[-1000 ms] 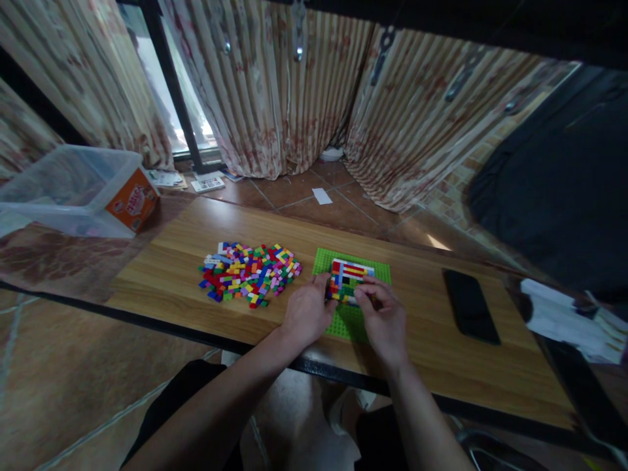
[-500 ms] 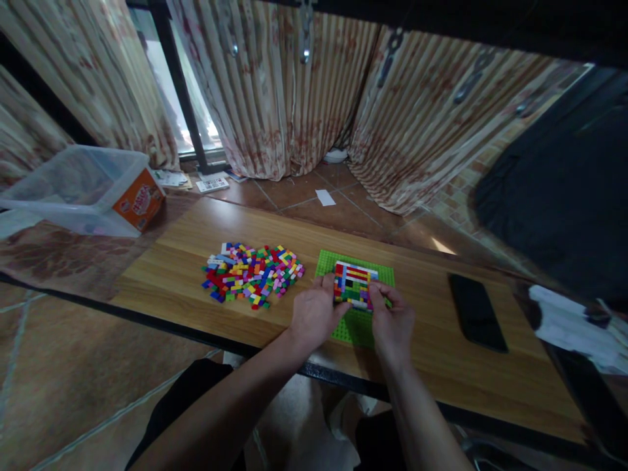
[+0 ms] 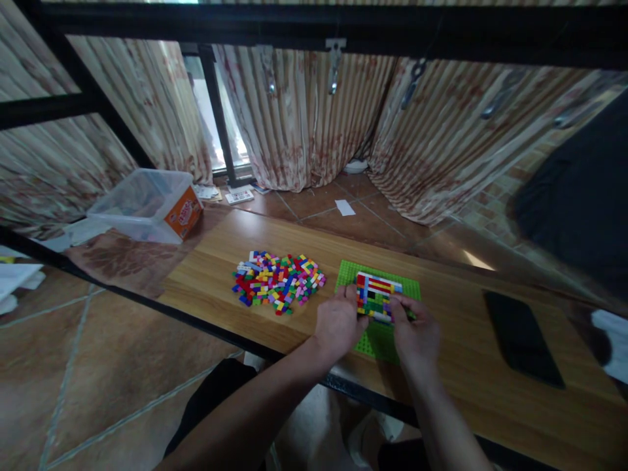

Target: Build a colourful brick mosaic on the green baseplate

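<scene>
left hand point(image 3: 338, 320) and right hand point(image 3: 417, 332) pinch the multicoloured plastic brick wall point(image 3: 377, 294), best pressed squarely onto the green studded baseplate point(image 3: 379, 340).

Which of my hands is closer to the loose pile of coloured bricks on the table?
Left. The left hand sits just right of the pile of small multicoloured plastic bricks; the right hand lies farther right, beyond the flat multicoloured brick panel.

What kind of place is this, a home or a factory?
Most likely a room in a home: floral curtains hang by the window, the floor is brown tile, and loose toy bricks lie on a wooden table.
</scene>
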Available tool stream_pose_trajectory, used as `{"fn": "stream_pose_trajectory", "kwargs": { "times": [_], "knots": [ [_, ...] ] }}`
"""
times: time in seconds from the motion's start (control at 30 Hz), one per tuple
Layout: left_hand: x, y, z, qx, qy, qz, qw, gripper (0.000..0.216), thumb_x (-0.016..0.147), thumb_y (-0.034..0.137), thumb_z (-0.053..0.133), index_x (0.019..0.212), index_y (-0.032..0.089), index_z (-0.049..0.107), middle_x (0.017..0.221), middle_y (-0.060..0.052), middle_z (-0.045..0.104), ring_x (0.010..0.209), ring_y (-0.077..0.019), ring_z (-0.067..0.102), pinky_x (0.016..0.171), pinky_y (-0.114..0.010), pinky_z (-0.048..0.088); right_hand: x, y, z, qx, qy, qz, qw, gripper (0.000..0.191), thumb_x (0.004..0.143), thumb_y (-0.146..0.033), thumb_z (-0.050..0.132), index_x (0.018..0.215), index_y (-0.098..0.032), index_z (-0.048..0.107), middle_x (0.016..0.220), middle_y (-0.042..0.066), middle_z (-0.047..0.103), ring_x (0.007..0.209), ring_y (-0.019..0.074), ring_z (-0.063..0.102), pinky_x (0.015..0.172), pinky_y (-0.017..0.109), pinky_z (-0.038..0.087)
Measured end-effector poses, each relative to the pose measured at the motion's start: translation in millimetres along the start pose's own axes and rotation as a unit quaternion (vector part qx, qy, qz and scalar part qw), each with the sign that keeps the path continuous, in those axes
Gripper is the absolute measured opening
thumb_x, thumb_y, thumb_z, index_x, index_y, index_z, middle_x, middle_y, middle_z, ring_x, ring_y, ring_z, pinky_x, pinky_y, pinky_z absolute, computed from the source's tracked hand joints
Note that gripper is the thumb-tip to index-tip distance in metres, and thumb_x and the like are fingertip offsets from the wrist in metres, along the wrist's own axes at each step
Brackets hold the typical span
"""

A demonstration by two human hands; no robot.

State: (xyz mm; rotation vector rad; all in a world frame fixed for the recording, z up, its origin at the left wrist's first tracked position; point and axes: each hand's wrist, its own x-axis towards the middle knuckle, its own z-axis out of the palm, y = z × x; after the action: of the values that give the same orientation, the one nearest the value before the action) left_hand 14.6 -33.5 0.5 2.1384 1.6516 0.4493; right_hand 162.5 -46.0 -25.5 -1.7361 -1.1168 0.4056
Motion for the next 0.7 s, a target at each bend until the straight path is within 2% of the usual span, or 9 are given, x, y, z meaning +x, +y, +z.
{"fn": "stream_pose_trajectory", "kwargs": {
  "times": [0.13,0.23,0.3,0.43,0.57,0.7],
  "knots": [
    [1,-7,-7,-0.035,-0.025,0.016,0.999,0.045,0.085,0.026,0.062,0.128,0.017,0.051,0.12,-0.011,0.065,0.098,-0.0256,0.068,0.084,-0.037,0.056,-1,-2,1,-0.006,0.023,0.001,1.0,0.037,0.081,-0.048,0.059,0.087,-0.015,0.075,0.091,0.014,0.076,0.083,0.028,0.069,0.078,0.04,0.05],
    [2,-20,-17,-0.074,-0.015,0.026,0.997,0.048,0.083,0.02,0.062,0.13,0.018,0.053,0.118,-0.009,0.068,0.1,-0.0239,0.068,0.089,-0.036,0.054,2,-1,3,0.004,0.026,0.021,0.999,0.037,0.08,-0.048,0.061,0.087,-0.015,0.076,0.089,0.013,0.076,0.081,0.028,0.069,0.077,0.04,0.05],
    [2,-34,-28,-0.101,0.006,0.019,0.995,0.041,0.081,0.019,0.063,0.122,0.017,0.06,0.111,-0.008,0.07,0.097,-0.0221,0.068,0.088,-0.034,0.053,6,0,4,0.027,0.029,0.053,0.998,0.037,0.078,-0.048,0.063,0.086,-0.015,0.076,0.085,0.012,0.076,0.078,0.027,0.069,0.075,0.039,0.051],
    [-2,-68,-57,-0.132,0.022,0.018,0.991,0.018,0.082,0.018,0.061,0.098,0.018,0.069,0.094,-0.003,0.073,0.083,-0.0172,0.067,0.077,-0.028,0.052,11,3,6,0.063,0.035,0.079,0.994,0.034,0.074,-0.047,0.067,0.084,-0.015,0.076,0.082,0.01,0.076,0.076,0.0252,0.069,0.073,0.037,0.051],
    [-13,-91,-74,-0.052,0.018,0.016,0.998,0.006,0.079,0.02,0.066,0.084,0.02,0.069,0.083,-0.001,0.071,0.077,-0.0168,0.065,0.069,-0.026,0.047,13,2,6,0.088,0.037,0.084,0.992,0.035,0.073,-0.048,0.067,0.083,-0.015,0.076,0.082,0.01,0.076,0.076,0.0247,0.068,0.074,0.037,0.051],
    [-20,-93,-73,0.055,0.02,-0.016,0.998,0.008,0.081,0.023,0.065,0.088,0.022,0.07,0.087,-0.002,0.072,0.078,-0.0191,0.066,0.068,-0.028,0.044,13,-2,6,0.086,0.039,0.092,0.991,0.034,0.072,-0.047,0.067,0.08,-0.016,0.076,0.08,0.01,0.076,0.075,0.0252,0.069,0.073,0.038,0.052]
  ]
}}
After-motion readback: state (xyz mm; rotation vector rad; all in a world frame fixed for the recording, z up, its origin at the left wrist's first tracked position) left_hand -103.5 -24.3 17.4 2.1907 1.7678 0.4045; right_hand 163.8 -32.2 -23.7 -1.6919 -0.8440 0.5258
